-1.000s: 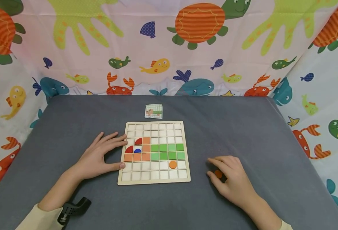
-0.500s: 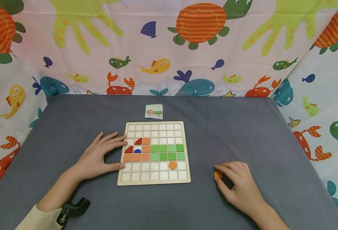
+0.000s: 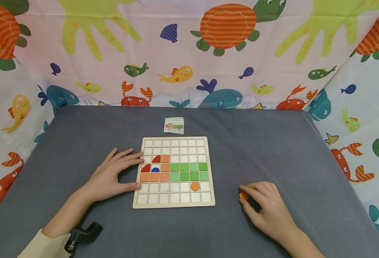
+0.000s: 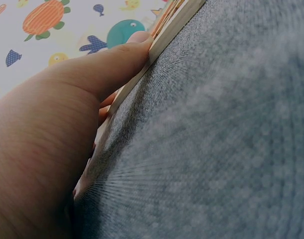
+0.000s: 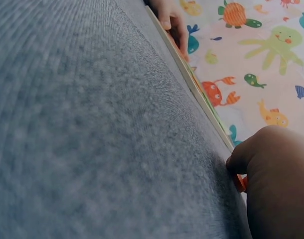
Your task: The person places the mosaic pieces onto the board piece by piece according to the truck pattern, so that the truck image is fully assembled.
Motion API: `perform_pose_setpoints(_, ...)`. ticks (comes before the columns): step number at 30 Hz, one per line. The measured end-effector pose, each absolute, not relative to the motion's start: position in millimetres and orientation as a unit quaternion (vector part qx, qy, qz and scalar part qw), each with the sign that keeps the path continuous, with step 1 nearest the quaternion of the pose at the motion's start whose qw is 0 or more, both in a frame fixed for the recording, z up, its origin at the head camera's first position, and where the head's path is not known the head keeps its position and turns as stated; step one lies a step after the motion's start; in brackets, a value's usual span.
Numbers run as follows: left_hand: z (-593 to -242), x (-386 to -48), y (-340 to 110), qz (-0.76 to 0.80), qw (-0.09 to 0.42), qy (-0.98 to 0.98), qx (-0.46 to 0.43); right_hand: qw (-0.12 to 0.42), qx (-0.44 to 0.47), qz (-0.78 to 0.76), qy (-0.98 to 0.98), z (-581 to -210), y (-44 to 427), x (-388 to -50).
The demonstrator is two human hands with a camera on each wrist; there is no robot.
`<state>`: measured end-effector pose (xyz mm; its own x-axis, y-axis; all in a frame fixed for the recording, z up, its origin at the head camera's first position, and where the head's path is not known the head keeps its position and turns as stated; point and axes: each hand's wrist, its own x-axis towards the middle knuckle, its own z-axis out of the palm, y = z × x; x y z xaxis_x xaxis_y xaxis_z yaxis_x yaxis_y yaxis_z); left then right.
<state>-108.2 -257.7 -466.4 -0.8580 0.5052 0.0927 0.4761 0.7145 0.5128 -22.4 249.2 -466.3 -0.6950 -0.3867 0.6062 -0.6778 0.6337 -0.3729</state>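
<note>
My left hand rests along the left side of a wooden grid board, its fingers spread and fairly straight. In the left wrist view the thumb touches the board's edge. Orange and green square tiles fill part of the grid, with red quarter-circle pieces and a blue half-circle piece at their left. One orange disc lies in a cell below the green tiles. To the right of the board, my right hand pinches another orange disc between thumb and index finger, low over the cloth.
A small pattern card lies just behind the board. Grey cloth covers the table. Behind and at the sides hangs a curtain printed with sea animals. A black strap device sits on the left wrist.
My right hand has drawn back a little to the right and toward me, and the orange disc now shows more clearly between its fingertips. The left hand and board stay in place.
</note>
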Motion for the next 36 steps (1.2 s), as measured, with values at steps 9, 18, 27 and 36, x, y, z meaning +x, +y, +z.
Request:
perform_pose_setpoints(9, -468, -110, -259, 0.267, 0.023, 0.924, 0.272, 0.246, 0.337, 0.309, -0.855, -464, 234, -32)
perform_pose_setpoints(18, -471, -110, -257, 0.261, 0.018, 0.925, 0.275, 0.224, 0.378, 0.309, -0.844, -464, 210, -42)
perform_pose_setpoints(27, -468, -109, -255, 0.259, 0.017, 0.925, 0.277, 0.210, 0.405, 0.316, -0.832, -460, 185, -48)
perform_pose_setpoints(36, -469, -108, -258, 0.255, 0.015, 0.926, 0.278, 0.207, 0.428, 0.325, -0.817, -459, 155, -57)
